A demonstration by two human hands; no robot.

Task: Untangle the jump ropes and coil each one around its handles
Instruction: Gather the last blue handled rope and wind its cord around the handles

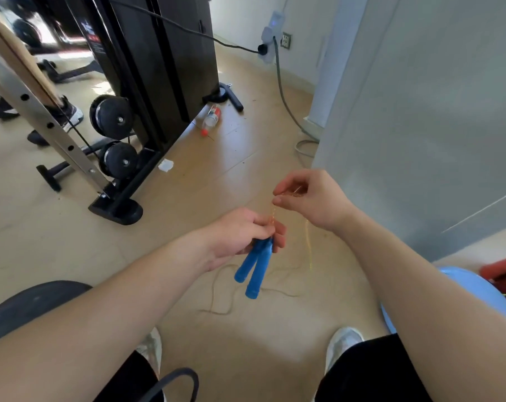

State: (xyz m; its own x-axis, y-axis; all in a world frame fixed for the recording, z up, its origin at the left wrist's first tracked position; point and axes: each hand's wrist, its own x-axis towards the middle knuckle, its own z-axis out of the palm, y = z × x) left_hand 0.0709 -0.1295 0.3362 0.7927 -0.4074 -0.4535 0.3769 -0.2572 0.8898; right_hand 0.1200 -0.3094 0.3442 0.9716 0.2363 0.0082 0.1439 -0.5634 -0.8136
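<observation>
Two blue jump rope handles [254, 265] hang side by side, pointing down, with my left hand [240, 230] closed around their top ends. A thin yellowish rope [308, 245] runs up from the handles to my right hand [306, 198], which pinches it between thumb and fingers just above and to the right of the left hand. From there the rope drops to the floor and trails in loose loops [219, 297] below the handles. A second jump rope with black handles [231, 97] lies on the floor by the base of the gym machine.
A black gym machine [159, 68] with pulleys stands at the left. A dark weight plate [28, 303] lies near my left foot. A spray can [211, 118] and a paper scrap [166, 165] lie on the floor. A grey cabinet [420, 111] stands at the right, with a blue ball [478, 294] below it.
</observation>
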